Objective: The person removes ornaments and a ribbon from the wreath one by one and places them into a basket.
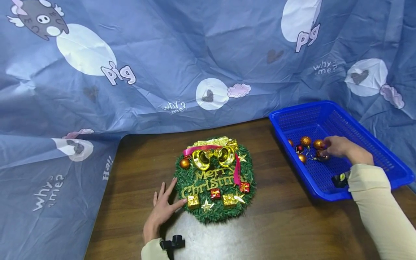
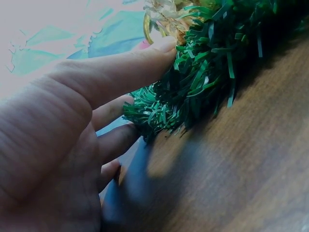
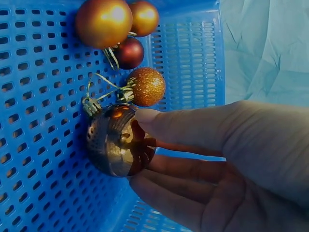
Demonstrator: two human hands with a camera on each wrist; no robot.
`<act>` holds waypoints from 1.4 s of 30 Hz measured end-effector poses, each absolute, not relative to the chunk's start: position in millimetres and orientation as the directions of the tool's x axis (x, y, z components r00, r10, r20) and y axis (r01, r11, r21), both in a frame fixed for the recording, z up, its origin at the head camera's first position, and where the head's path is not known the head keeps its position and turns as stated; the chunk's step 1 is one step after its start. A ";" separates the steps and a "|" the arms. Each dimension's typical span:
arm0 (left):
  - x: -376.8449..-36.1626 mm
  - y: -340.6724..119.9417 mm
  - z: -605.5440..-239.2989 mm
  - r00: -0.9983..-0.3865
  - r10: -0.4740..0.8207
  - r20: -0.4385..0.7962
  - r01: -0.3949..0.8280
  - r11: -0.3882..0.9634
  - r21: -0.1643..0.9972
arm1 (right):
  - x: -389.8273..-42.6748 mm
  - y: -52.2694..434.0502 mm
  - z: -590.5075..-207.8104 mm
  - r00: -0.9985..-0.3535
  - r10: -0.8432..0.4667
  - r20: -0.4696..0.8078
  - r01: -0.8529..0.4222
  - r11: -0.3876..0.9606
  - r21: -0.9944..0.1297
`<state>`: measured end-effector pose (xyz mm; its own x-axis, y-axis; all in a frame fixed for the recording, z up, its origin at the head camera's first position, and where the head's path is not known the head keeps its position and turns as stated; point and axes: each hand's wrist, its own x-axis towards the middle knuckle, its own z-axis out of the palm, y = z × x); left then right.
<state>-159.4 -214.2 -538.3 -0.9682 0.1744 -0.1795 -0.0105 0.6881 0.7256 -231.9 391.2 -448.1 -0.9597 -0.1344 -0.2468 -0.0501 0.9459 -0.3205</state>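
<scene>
A person's left hand lay flat on the wooden table, fingers spread and straight, its fingertips touching the lower-left edge of a green tinsel Christmas wreath. Bare tabletop ran in front of the wreath and out to its right — the widest open stretch in view.

To the right, past a strip of bare wood, stood a blue plastic basket, its near rim hanging close to the table's right side. The right hand reached over that rim and into the basket, thumb and fingers curled around a shiny copper bauble that rested on the perforated floor. Just beyond it lay 4 more baubles — 1 glittered, 1 dark red, 2 orange — bunched near the basket's left wall, while the rest of the floor lay bare.

Behind everything, a blue cartoon-print cloth rose from the table's far edge and draped down over its left side.
</scene>
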 end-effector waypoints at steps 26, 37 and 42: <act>-159.5 -215.3 -538.6 -0.968 0.177 -0.175 -0.004 0.690 0.724 | -233.7 353.5 -410.3 -0.982 -0.185 -0.028 -0.164 0.927 -0.338; -157.9 -216.0 -540.8 -0.970 0.176 -0.166 0.000 0.686 0.728 | -236.6 308.0 -384.1 -0.969 -0.245 0.036 -0.241 0.903 -0.356; -159.2 -216.3 -540.5 -0.971 0.177 -0.158 0.007 0.685 0.729 | -239.0 284.2 -375.6 -0.959 -0.275 0.062 -0.279 0.890 -0.362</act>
